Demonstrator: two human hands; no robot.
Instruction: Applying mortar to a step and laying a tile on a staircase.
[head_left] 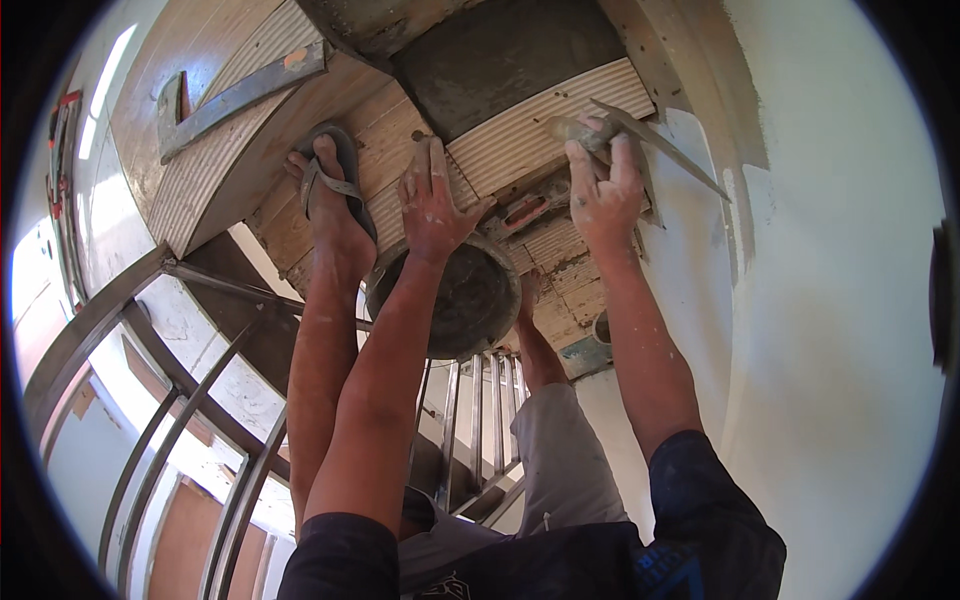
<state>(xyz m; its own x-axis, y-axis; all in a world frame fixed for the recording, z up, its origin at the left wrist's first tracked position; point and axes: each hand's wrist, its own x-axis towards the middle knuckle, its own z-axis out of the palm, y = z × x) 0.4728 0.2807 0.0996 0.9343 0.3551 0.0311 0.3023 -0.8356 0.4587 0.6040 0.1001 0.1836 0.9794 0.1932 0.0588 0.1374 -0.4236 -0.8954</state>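
Observation:
My left hand (432, 208) has its fingers stretched out on the wood-look step (375, 130), holding nothing, with the fingertips near a ribbed tile edge. My right hand (608, 195) is closed on a mortar-smeared trowel (675, 152), whose narrow blade points right toward the wall. A bed of wet grey mortar (505, 62) lies just beyond both hands, bordered in front by a ribbed step edging (550, 130). Below my left wrist stands a round black bucket (468, 300) with grey residue inside. A dirty grey tool with an oblong opening (525, 210) lies between my hands.
A metal framing square (245, 100) rests on the upper steps at left. My sandalled left foot (335, 185) stands on a step. A metal railing (190, 390) curves along the left, and a pale plastered wall (830, 300) rises at right. A small round container (601, 327) sits lower right.

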